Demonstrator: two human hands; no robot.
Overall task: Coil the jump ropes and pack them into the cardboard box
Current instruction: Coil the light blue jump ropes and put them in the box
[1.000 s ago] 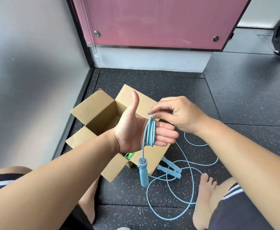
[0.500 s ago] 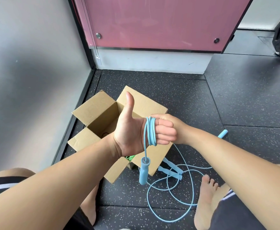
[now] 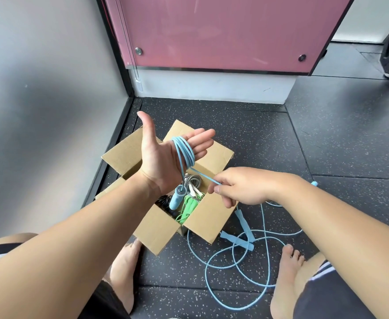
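My left hand (image 3: 163,155) is held palm up over the open cardboard box (image 3: 209,217), fingers straight, with several turns of a light blue jump rope (image 3: 185,154) wound around the fingers. One blue handle (image 3: 176,200) dangles below the wrist. My right hand (image 3: 239,188) pinches the rope's free strand just right of the coil. The rest of that rope (image 3: 235,256) lies in loose loops on the floor. Inside the box lie a green rope (image 3: 187,209), a grey-white rope (image 3: 193,184) and a black rope (image 3: 164,201).
Two blue handles (image 3: 241,236) lie crossed on the black rubber floor right of the box. Another blue handle end (image 3: 314,183) peeks out behind my right forearm. A grey wall is at left, a pink panel (image 3: 212,33) ahead. My bare feet flank the rope loops.
My right hand came from behind my left fingers down to the front right, pulling the strand taut. My left palm turned upward and the fingers straightened.
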